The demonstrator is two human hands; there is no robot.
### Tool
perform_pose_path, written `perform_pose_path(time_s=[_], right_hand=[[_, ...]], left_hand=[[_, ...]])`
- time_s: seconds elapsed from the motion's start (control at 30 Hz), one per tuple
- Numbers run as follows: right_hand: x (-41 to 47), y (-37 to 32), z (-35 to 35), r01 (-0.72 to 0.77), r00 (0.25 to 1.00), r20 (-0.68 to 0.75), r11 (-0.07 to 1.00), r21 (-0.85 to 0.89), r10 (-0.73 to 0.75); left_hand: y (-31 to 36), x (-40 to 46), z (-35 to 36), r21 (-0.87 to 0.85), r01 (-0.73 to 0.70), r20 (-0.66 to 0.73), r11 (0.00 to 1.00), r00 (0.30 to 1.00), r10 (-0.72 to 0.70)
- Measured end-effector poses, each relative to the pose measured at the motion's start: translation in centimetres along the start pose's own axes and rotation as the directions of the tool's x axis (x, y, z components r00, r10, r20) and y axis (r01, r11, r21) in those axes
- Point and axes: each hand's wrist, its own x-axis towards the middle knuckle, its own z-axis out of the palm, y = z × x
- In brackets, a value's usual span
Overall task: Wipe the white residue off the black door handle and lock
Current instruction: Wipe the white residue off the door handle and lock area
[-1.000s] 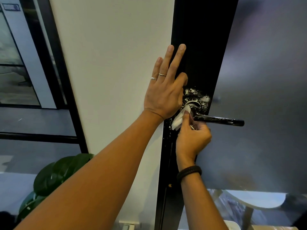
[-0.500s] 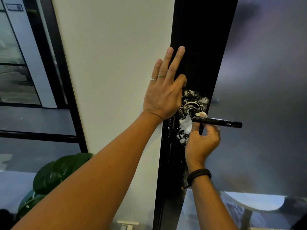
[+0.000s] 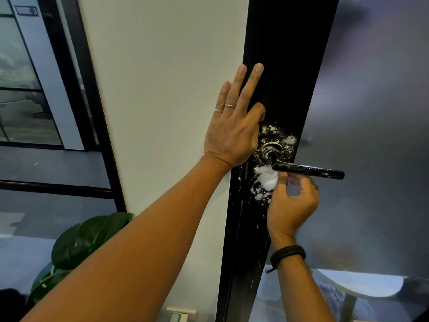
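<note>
Your left hand (image 3: 232, 133) lies flat against the surface at the centre of the frame, fingers straight and slightly spread, straddling the edge where the white wall (image 3: 162, 89) meets the black door frame (image 3: 283, 77); its thumb rests on the black strip just above the residue. Two rings sit on that hand.

Your right hand (image 3: 290, 203) is just below the door handle (image 3: 308, 171), right of centre, fingers curled, with thumb and forefinger pinching a small white wipe (image 3: 268, 177). The wipe sticks out to the left of your fingertips and is pressed on the black frame just under the handle's neck, beside the round base plate (image 3: 271, 149). Your upper fingers touch the underside of the lever or sit just beneath it; which, you cannot tell.

White residue (image 3: 278, 135) speckles the frame above and around the base plate, smears below the wipe, and flecks the lever. A dark braided bracelet (image 3: 287, 254) circles your right wrist. A green plant (image 3: 76, 247) sits in the lower left.
</note>
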Motion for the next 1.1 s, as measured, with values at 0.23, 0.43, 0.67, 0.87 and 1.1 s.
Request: perform_pose_path(time_s=[0.23, 0.43, 0.67, 0.87, 1.1], right_hand=[[-0.8, -0.4, 0.6, 0.143, 0.972, 0.202, 0.982, -0.121, -0.117], [0.1, -0.1, 0.3, 0.072, 0.993, 0.107, 0.98, -0.186, -0.053], [0.1, 0.1, 0.6, 0.07, 0.993, 0.108, 0.988, -0.136, -0.055], [0.6, -0.8, -0.5, 0.158, 0.953, 0.283, 0.976, -0.15, -0.111], [3.5, 1.0, -2.9, 0.045, 0.956, 0.294, 0.987, -0.153, 0.002]], left_hand=[[0.1, 0.0, 0.0, -0.004, -0.008, -0.009, 1.0, 1.0, 0.008], [0.0, -0.1, 0.0, 0.017, -0.009, -0.001, 1.0, 1.0, 0.009], [0.0, -0.1, 0.1, 0.014, -0.011, -0.012, 1.0, 1.0, 0.011], [0.0, -0.1, 0.1, 0.013, -0.009, -0.002, 1.0, 1.0, 0.009], [0.1, -0.1, 0.0, 0.009, -0.005, -0.004, 1.0, 1.0, 0.005]])
